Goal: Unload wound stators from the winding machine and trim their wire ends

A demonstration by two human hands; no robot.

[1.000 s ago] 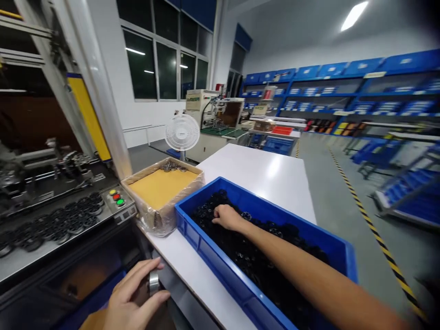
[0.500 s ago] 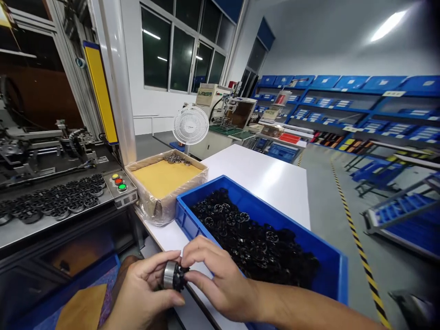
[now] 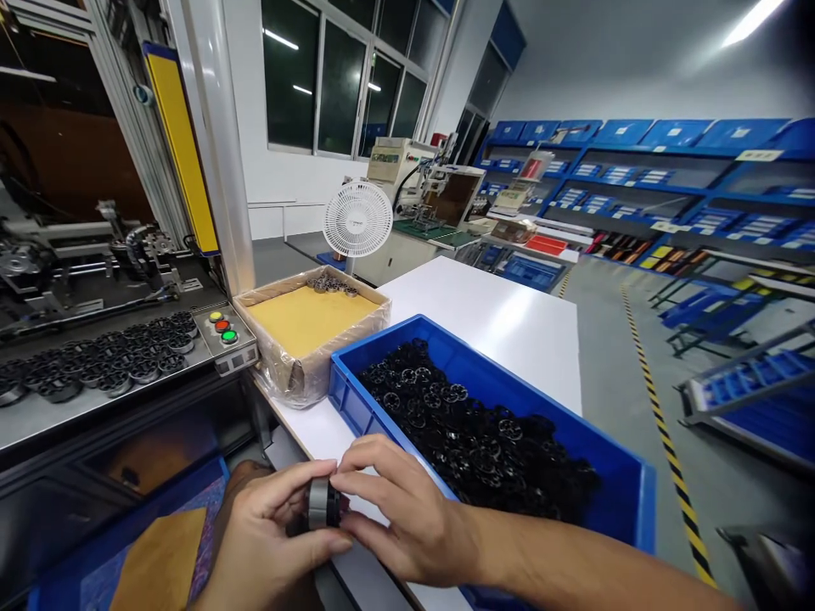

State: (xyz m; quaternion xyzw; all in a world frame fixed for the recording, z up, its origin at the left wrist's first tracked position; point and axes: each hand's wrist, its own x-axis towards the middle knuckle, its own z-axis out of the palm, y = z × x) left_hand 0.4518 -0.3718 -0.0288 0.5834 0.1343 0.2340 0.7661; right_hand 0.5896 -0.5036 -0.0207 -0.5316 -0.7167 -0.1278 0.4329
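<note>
while no writing reads clearly, left hand and right hand pinch one metal ring.

White table with blue bin and lined carton.

The ring in my grip is silver with a black side. At 1 o'clock, the bin is blue and its parts are black. At 12 o'clock, the box holds a yellow-brown sheet. The bench is white. At 10 o'clock are yellow, red and green buttons. The floor line has yellow-black stripes.
</note>
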